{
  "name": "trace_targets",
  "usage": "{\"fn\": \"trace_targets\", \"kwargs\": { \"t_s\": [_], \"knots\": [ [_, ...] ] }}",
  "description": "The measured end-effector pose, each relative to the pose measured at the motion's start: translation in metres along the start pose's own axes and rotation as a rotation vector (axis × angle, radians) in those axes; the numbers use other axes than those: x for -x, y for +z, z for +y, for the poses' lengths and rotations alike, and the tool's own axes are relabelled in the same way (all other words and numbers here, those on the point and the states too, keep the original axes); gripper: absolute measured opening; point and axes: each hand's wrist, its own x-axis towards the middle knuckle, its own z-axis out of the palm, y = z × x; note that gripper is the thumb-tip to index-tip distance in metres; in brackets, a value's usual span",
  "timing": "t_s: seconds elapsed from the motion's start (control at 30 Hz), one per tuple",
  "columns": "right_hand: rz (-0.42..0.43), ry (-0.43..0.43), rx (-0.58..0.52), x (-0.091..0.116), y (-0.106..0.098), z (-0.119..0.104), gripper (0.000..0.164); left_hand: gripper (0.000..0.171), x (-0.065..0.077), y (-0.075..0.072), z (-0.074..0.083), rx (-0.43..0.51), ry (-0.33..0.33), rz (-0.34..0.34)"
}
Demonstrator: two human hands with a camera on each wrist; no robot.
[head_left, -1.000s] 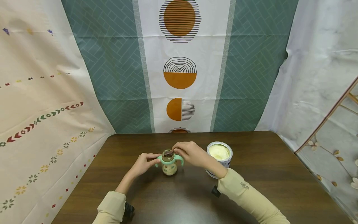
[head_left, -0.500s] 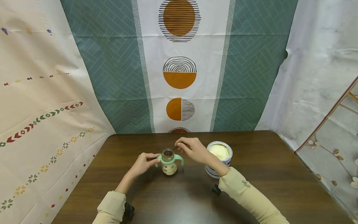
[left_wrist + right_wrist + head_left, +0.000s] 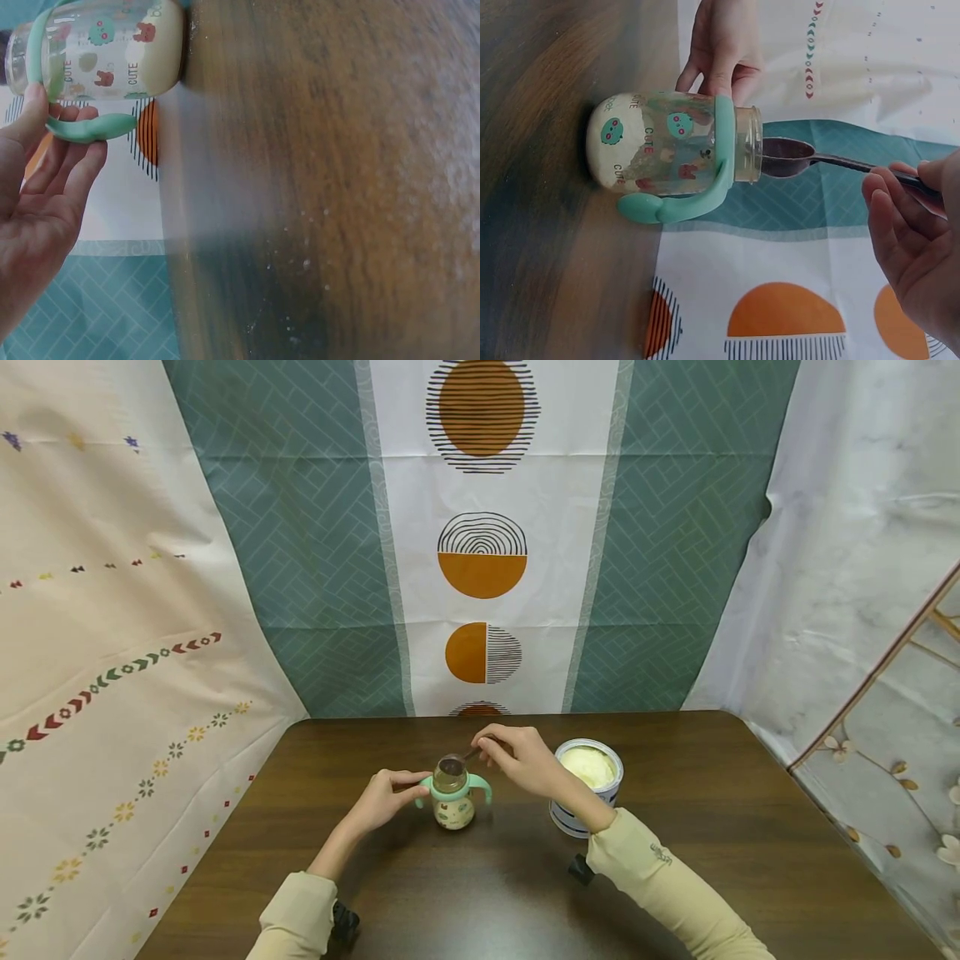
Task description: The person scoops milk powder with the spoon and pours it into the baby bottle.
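A clear baby bottle (image 3: 453, 810) with a mint-green two-handled ring stands upright on the table, its mouth uncapped. Pale powder fills its lower part, as the right wrist view shows. My left hand (image 3: 386, 802) pinches one of the green handles (image 3: 90, 129) between thumb and fingers. My right hand (image 3: 521, 762) holds a dark spoon (image 3: 840, 161) by its handle. The spoon's bowl (image 3: 786, 156) is right at the bottle's mouth, partly over the rim; I cannot tell whether anything is in it.
An opened tin of pale powder (image 3: 588, 768) stands right of the bottle, partly behind my right forearm. The brown wooden table (image 3: 480, 902) ends at a patterned cloth backdrop (image 3: 495, 610). White specks lie on the tabletop in the left wrist view.
My right hand has risen slightly and moved right, lifting the spoon up at the bottle's mouth. During the last half second it hardly moves. My left hand keeps its hold on the handle.
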Motion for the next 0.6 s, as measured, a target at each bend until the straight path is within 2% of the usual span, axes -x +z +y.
{"fn": "trace_targets", "kwargs": {
  "t_s": [0.23,0.6],
  "knots": [
    [0.076,0.041,-0.070,0.0023,0.0018,0.0003,0.022,0.037,-0.0002,0.0011,-0.0003,0.002,0.002,-0.004],
    [0.199,0.238,-0.191,0.0040,0.0018,0.0017,0.027,0.037,0.0005,-0.0003,0.0008,0.010,-0.006,-0.008]
  ]
}}
